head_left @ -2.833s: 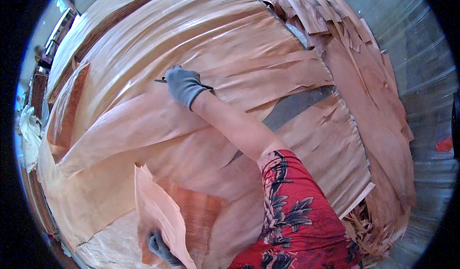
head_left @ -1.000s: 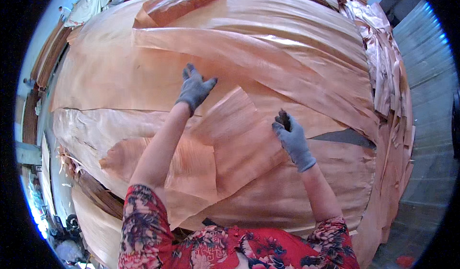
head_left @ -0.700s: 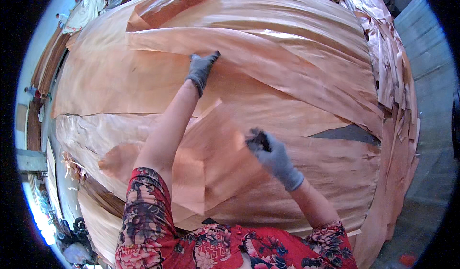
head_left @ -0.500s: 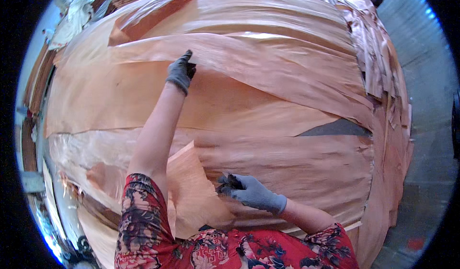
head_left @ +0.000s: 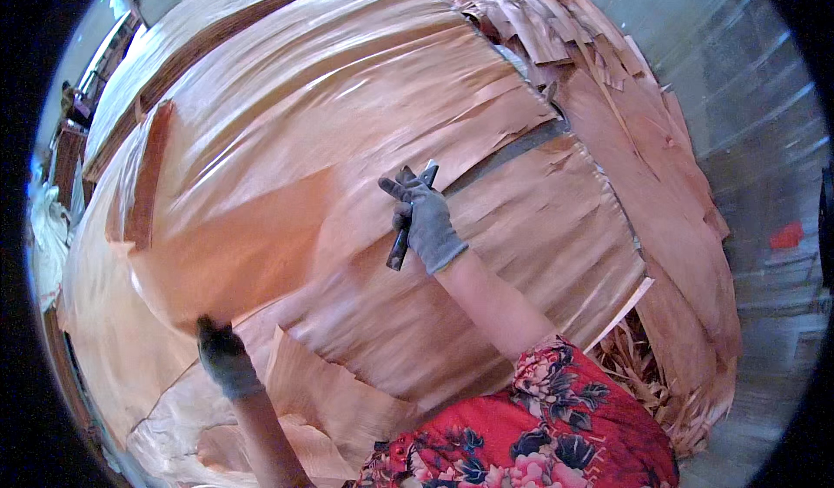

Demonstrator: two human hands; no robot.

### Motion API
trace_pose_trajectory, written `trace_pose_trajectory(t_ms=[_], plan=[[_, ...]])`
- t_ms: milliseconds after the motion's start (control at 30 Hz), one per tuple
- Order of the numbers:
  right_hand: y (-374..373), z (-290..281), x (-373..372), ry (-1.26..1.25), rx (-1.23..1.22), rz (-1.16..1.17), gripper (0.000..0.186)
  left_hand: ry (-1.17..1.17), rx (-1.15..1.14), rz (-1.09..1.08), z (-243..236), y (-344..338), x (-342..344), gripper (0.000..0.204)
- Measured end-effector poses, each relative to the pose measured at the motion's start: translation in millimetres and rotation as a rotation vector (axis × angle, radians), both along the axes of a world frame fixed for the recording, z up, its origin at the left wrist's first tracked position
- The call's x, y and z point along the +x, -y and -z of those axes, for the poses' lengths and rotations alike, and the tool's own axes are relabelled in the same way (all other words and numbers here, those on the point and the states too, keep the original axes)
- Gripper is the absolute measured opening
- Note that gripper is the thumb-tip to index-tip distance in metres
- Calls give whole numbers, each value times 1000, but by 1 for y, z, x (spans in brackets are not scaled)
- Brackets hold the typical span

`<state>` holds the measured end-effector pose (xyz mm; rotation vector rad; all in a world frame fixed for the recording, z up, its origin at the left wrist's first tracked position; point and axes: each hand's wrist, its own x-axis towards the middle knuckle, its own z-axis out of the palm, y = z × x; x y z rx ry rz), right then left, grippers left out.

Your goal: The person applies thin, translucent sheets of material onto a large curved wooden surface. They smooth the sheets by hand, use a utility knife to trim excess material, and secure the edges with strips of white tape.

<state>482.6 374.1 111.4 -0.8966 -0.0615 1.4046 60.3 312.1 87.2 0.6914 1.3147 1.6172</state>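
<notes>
My right hand (head_left: 419,214) in a grey glove holds a dark bar-shaped tool (head_left: 398,250) with a pale upper end, index and middle fingers raised over the veneer. My left hand (head_left: 222,349), darkly gloved and blurred, is closed at the lower edge of a pinkish veneer sheet (head_left: 230,245), apparently gripping it. A narrow dark gap (head_left: 508,154) shows between sheets to the right of my right hand. A torn veneer piece (head_left: 339,384) lies below, between my arms. A folded veneer strip (head_left: 143,171) stands up at the upper left.
Loose veneer strips (head_left: 565,10) cover the right side of the stack, with scraps (head_left: 625,358) at lower right. A grey floor (head_left: 773,141) borders it, with a red object (head_left: 786,234) on it. White crumpled material (head_left: 50,236) sits at the far left.
The view has swung round. My left hand has come down toward me with the veneer edge. My right hand has moved forward from near my body, still holding the dark tool.
</notes>
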Motion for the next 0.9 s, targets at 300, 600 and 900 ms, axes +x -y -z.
trace_pose_trajectory(t_ms=[300,600,900], plan=[[25,-1,24,195,-98,31,15,102,27,40,74,48,-51,39],[74,15,34,176,-114,-13,19,297,-61,391,43,-9,-9,32],[46,6,119,276,-162,369,17,386,-189,343,9,-24,-42,23]])
